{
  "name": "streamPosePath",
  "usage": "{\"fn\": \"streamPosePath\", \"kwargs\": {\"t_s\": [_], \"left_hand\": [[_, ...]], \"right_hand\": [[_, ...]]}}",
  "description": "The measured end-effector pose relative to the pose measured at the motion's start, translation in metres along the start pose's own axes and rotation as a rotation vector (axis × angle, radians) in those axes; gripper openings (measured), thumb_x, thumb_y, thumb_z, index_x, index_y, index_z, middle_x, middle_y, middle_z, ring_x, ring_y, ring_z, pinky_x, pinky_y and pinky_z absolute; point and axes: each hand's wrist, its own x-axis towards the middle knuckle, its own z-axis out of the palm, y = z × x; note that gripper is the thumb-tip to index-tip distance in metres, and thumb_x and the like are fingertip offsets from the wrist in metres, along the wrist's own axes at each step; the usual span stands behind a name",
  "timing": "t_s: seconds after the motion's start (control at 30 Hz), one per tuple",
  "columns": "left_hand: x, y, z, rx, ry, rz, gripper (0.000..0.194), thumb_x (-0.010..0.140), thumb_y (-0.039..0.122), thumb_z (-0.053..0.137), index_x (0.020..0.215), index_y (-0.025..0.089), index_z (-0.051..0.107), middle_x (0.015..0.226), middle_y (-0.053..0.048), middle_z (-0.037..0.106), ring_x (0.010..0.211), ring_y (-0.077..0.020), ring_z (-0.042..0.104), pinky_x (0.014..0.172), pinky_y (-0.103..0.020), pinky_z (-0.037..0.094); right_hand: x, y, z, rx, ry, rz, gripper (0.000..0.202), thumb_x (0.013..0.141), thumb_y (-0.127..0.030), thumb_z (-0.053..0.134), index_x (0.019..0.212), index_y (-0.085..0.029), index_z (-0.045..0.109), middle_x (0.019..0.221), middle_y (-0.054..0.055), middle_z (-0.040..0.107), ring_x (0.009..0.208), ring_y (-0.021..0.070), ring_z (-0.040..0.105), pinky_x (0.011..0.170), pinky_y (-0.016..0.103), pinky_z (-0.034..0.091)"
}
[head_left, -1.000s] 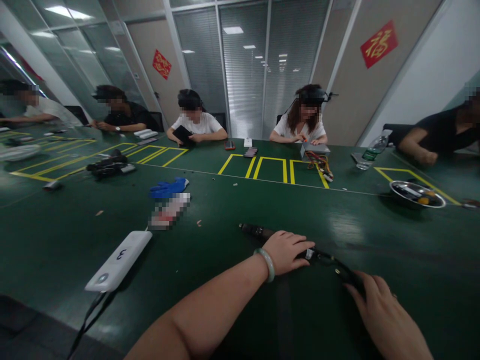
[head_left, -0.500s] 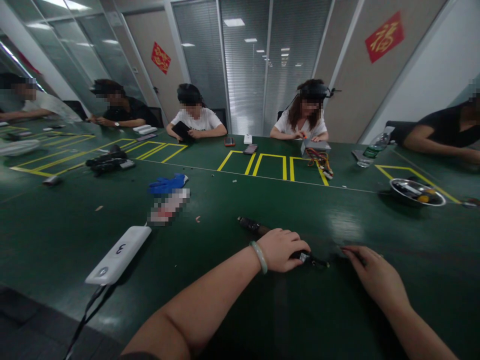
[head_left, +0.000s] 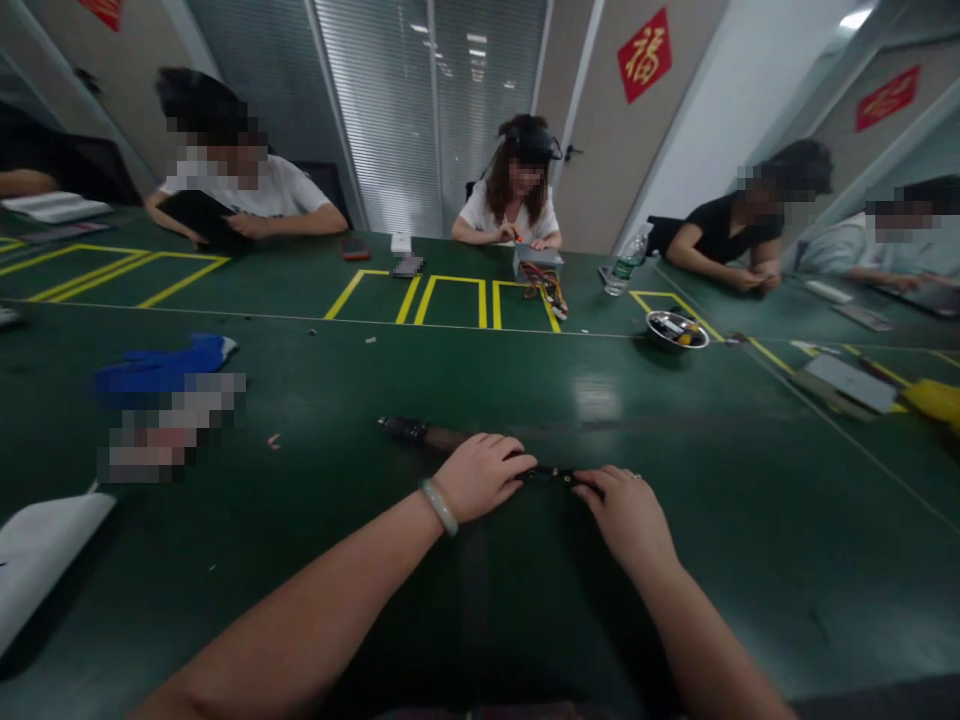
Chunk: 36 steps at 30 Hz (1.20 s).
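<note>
A dark rod-shaped device with a brownish barrel and a narrow tip lies on the green table. My left hand, with a pale bangle at the wrist, is closed over its right part and hides that part. A thin black piece with small brass-coloured bits sticks out beyond my left fingers. At its far end, my right hand has thumb and fingertips pinched together. Whatever lies between those fingertips is too small to make out.
On the left are a blue glove and a white power strip. Farther back stand a metal bowl of small parts, a plastic bottle and a grey box with coloured wires. Several people sit across the table.
My view has turned to the right. My right hand has come in from the right, from a gap beside the device to the end of the thin black piece. My left hand stays on the device.
</note>
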Motion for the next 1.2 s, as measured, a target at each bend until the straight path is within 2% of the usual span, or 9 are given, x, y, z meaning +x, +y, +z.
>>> {"fn": "streamPosePath", "kwargs": {"t_s": [0.13,0.23,0.43,0.53,0.73,1.2], "left_hand": [[0.001,0.004,-0.002,0.005,-0.001,-0.008,0.028,0.090,0.027,0.055,0.117,0.028,0.054,0.111,-0.004,0.055,0.103,-0.0207,0.053,0.090,-0.036,0.040],[0.001,0.004,-0.005,-0.004,0.001,-0.026,0.026,0.088,0.027,0.055,0.114,0.027,0.056,0.105,-0.004,0.056,0.099,-0.0209,0.054,0.089,-0.037,0.041],[-0.003,-0.011,-0.010,0.029,0.038,-0.166,0.021,0.082,0.024,0.056,0.102,0.024,0.060,0.098,-0.004,0.056,0.089,-0.0211,0.055,0.081,-0.036,0.043],[-0.005,-0.017,-0.010,0.022,0.054,-0.170,0.020,0.082,0.024,0.056,0.101,0.024,0.060,0.099,-0.004,0.057,0.089,-0.0204,0.056,0.081,-0.035,0.043],[-0.003,-0.020,-0.004,-0.017,0.067,-0.133,0.010,0.088,0.028,0.056,0.095,0.025,0.061,0.101,-0.001,0.060,0.093,-0.0185,0.056,0.083,-0.034,0.042],[-0.003,-0.021,0.001,-0.059,0.105,-0.140,0.012,0.086,0.025,0.060,0.096,0.028,0.066,0.107,0.002,0.064,0.099,-0.0167,0.059,0.089,-0.035,0.040]], "right_hand": [[-0.004,-0.001,-0.001,0.031,-0.001,0.026,0.014,0.088,-0.028,0.055,0.092,-0.025,0.068,0.090,0.001,0.069,0.085,0.0185,0.061,0.082,0.033,0.039],[-0.002,-0.006,-0.002,0.067,0.040,-0.009,0.013,0.088,-0.027,0.055,0.090,-0.025,0.068,0.089,0.000,0.069,0.085,0.0182,0.060,0.081,0.033,0.039],[0.023,-0.039,0.005,0.108,0.150,-0.136,0.014,0.089,-0.028,0.056,0.092,-0.026,0.069,0.093,0.002,0.069,0.090,0.0189,0.059,0.084,0.034,0.037],[0.035,-0.049,0.016,0.106,0.163,-0.144,0.013,0.089,-0.028,0.057,0.091,-0.026,0.070,0.093,0.002,0.069,0.090,0.0188,0.058,0.084,0.034,0.037],[0.033,-0.042,0.032,0.119,0.168,-0.155,0.013,0.088,-0.031,0.059,0.093,-0.028,0.070,0.092,0.001,0.068,0.089,0.0186,0.057,0.083,0.033,0.036],[0.028,-0.047,0.030,0.074,0.188,-0.223,0.018,0.092,-0.030,0.052,0.094,-0.025,0.069,0.090,0.003,0.067,0.088,0.0178,0.057,0.083,0.032,0.034]]}}
